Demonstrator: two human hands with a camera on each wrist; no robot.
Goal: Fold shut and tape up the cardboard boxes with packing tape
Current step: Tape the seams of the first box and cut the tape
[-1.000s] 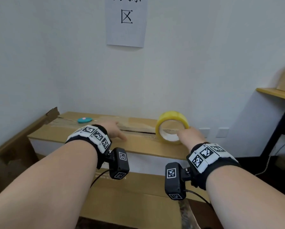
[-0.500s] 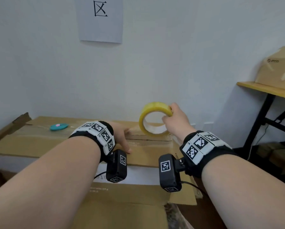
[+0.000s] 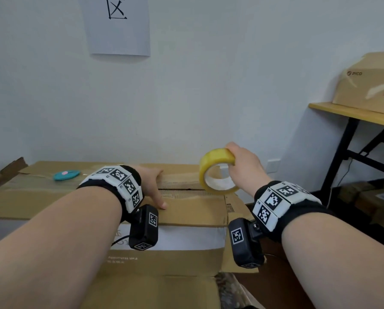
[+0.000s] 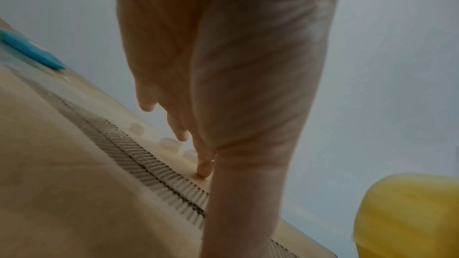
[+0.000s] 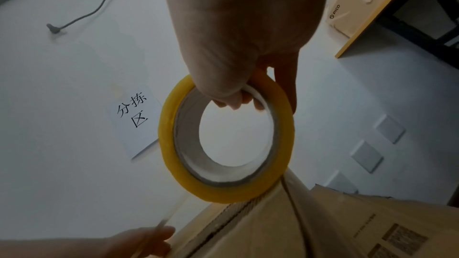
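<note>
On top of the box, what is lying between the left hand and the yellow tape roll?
In the head view, only the open flap seam of the cardboard box lies between the left hand and the tape roll.

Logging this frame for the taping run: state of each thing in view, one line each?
cardboard box: flaps folded shut, centre seam untaped near the hands.
tape roll: upright, lifted near the box's right end.
right hand: grips the roll's top.
left hand: fingers pressing the flaps down.
teal cutter: lying idle on the box.
</note>
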